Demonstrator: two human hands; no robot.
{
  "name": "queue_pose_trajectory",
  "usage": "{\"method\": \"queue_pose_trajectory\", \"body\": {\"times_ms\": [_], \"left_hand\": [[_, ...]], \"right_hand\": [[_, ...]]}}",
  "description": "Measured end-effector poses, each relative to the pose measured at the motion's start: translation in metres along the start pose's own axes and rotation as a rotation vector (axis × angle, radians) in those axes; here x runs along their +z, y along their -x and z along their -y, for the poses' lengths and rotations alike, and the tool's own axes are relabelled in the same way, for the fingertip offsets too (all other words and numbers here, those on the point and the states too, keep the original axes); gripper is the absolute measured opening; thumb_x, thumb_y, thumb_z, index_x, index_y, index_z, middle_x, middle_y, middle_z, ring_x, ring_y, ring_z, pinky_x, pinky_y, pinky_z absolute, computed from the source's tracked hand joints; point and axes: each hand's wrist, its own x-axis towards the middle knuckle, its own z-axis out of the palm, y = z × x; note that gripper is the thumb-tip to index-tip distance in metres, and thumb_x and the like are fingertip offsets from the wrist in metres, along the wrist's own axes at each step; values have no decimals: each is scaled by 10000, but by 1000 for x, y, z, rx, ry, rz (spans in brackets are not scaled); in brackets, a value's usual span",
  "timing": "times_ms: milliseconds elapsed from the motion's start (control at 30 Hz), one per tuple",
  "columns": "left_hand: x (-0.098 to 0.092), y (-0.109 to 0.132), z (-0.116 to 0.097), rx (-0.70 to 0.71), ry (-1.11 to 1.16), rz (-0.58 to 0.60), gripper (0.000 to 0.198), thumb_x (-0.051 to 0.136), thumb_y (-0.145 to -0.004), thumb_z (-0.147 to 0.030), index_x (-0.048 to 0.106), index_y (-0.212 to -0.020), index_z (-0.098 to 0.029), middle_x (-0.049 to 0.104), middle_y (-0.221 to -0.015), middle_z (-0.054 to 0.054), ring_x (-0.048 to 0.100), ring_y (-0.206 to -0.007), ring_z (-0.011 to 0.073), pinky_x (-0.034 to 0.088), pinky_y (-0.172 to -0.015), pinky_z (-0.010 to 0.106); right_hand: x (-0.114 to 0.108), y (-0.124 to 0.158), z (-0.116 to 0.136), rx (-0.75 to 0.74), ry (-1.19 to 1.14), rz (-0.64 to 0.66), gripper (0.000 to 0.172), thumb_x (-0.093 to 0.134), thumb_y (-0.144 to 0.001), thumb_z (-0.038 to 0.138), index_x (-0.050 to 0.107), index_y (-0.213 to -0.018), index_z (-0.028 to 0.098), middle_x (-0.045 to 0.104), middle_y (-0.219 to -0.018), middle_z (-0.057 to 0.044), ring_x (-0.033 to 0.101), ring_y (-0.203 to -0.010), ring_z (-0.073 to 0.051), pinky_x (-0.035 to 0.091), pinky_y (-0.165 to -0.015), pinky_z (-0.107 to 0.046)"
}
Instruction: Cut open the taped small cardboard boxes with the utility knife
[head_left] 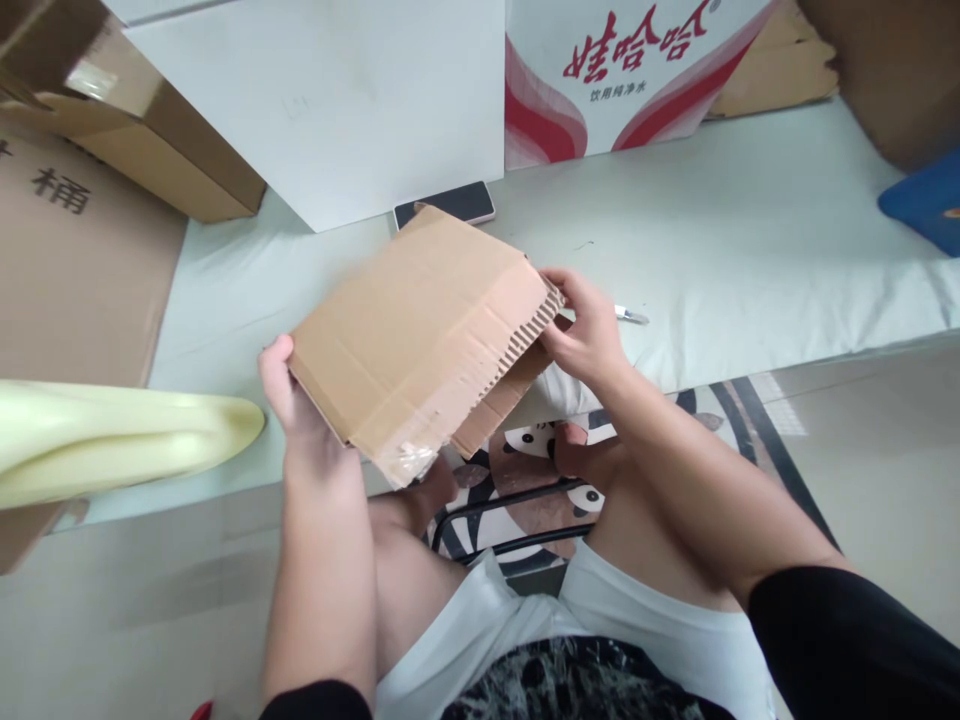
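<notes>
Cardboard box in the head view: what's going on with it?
A person holds the cardboard box tilted in both hands. The left hand grips one side; the right hand holds the other, at the ragged, corrugated edge of a flap. A small knife lies on the pale cloth near the right hand.

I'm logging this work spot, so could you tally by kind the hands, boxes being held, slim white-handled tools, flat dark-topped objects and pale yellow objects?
Hands, left hand and right hand: 2
Held cardboard box: 1
Slim white-handled tool: 1
Flat dark-topped object: 1
Pale yellow object: 1
Total: 6
</notes>
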Motion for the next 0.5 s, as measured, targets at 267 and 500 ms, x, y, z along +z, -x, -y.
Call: {"method": "queue_pose_trajectory", "body": {"times_ms": [267, 500], "left_hand": [[0, 1, -7, -67, -37, -102, 296, 587, -835, -525, 592, -815, -229, 693, -878, 29, 665, -822, 225, 578, -637, 328], [9, 7, -8, 49, 7, -100, 313, 472, -877, -494, 437, -707, -234, 657, -825, 35, 638, -810, 239, 531, -646, 340]], "right_hand": [[-4, 1, -6, -27, 30, -220, 203, 593, -951, 344, 642, -1115, 234, 750, -1094, -69, 705, -1025, -234, 582, -881, -417], [7, 18, 30, -458, 88, -98, 134, 541, -964, 278, 593, -842, 263, 687, -765, 6, 624, -777, -209, 466, -783, -421]]}}
